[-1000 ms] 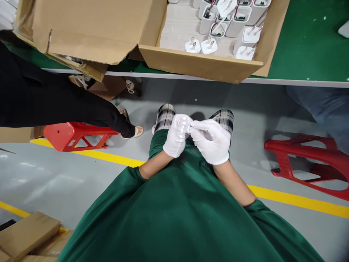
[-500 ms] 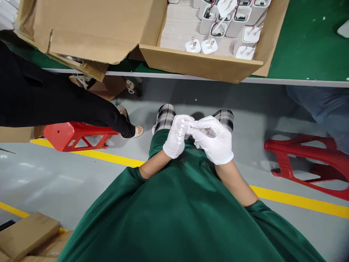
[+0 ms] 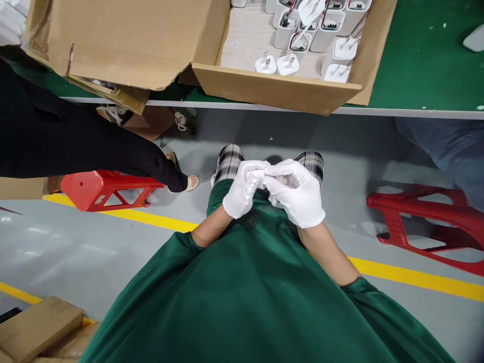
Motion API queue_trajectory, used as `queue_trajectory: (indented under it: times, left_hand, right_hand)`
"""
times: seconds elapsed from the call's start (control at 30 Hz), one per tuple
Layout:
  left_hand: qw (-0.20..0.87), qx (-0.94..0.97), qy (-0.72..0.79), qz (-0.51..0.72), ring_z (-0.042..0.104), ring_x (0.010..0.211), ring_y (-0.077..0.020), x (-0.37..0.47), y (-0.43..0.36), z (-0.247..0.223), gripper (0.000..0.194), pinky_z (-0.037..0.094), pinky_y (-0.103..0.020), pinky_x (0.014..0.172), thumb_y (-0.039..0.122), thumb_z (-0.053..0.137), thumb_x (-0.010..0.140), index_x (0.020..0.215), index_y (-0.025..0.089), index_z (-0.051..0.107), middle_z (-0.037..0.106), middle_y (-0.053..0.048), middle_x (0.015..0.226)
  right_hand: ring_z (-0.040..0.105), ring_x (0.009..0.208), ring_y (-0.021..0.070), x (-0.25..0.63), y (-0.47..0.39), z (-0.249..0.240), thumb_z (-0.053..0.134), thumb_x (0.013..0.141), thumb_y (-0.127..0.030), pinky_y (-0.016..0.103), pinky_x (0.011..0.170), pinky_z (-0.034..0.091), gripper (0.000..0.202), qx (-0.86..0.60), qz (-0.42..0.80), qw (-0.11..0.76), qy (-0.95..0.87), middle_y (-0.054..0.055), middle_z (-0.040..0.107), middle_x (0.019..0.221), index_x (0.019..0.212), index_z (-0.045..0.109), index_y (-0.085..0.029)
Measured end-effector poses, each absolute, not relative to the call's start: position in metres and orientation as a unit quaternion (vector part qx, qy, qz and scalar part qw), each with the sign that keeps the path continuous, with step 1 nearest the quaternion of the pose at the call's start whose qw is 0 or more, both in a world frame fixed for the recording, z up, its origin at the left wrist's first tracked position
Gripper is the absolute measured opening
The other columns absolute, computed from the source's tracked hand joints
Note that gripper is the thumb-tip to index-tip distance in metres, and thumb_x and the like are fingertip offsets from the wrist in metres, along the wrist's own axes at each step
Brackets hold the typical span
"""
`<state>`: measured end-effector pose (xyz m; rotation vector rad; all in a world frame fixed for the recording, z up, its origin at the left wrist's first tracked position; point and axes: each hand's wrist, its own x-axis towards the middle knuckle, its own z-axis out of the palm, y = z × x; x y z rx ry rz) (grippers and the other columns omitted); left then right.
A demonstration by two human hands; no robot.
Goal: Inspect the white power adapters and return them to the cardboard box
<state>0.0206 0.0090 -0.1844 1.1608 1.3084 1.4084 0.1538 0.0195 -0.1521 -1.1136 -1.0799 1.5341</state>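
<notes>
Both my hands wear white gloves and meet above my lap, over the green garment (image 3: pixel 249 282). My left hand (image 3: pixel 244 187) is closed, its fingers curled in toward the other hand. Thumb and fingers of my right hand (image 3: pixel 294 192) are pinched together right against the left fingertips. Whatever lies between them is hidden by the white gloves, and I cannot make it out. Beyond the hands, on the bench, an open cardboard box (image 3: pixel 272 88) holds several white charger housings (image 3: pixel 327 30) with parts showing inside, and white plug caps with metal prongs (image 3: pixel 287 64).
The green bench (image 3: pixel 427 60) runs across the top. A co-worker's black-trousered leg (image 3: pixel 94 136) is at left by a red stool (image 3: pixel 91 189). Another red stool (image 3: pixel 427 217) and a blue-clad person (image 3: pixel 438 151) are at right. Cardboard boxes (image 3: pixel 41 322) sit lower left.
My left hand has turned slightly and shifted a little left. The small white piece that showed between the hands is now covered by the fingers. The box contents look the same.
</notes>
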Motion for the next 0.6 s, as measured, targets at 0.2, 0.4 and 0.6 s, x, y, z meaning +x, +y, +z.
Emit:
queue_trajectory:
  times: [0.2, 0.4, 0.6]
  left_hand:
    - [0.357, 0.590, 0.457, 0.562, 0.066, 0.091, -0.0197, 0.015, 0.013, -0.193, 0.045, 0.056, -0.037, 0.082, 0.064, 0.057, 0.087, 0.104, 0.023, 0.059, 0.064, -0.006, 0.102]
    - [0.345, 0.577, 0.498, 0.548, 0.067, 0.096, -0.0209, 0.015, 0.016, -0.197, 0.051, 0.054, -0.037, 0.086, 0.065, 0.065, 0.081, 0.104, 0.021, 0.057, 0.064, -0.008, 0.106]
    - [0.373, 0.516, 0.574, 0.514, 0.064, 0.079, -0.0167, 0.016, 0.019, -0.184, 0.017, 0.053, -0.031, 0.075, 0.034, 0.070, 0.080, 0.080, 0.021, 0.060, 0.065, -0.002, 0.084]
  right_hand:
    - [0.057, 0.060, 0.0096, 0.153, 0.019, -0.159, 0.076, 0.080, -0.034, 0.027, 0.051, 0.049, 0.012, -0.464, 0.533, 0.485, -0.515, 0.001, 0.064, 0.089, 0.088, 0.074, -0.025]
    - [0.061, 0.070, 0.0133, 0.153, 0.018, -0.167, 0.067, 0.087, -0.024, 0.030, 0.058, 0.053, 0.016, -0.449, 0.380, 0.487, -0.646, 0.004, 0.065, 0.096, 0.101, 0.073, -0.027]
    - [0.061, 0.066, 0.0121, 0.147, 0.015, -0.170, 0.057, 0.081, -0.007, 0.026, 0.053, 0.053, 0.039, -0.432, 0.278, 0.463, -0.722, 0.006, 0.068, 0.103, 0.112, 0.069, -0.027]
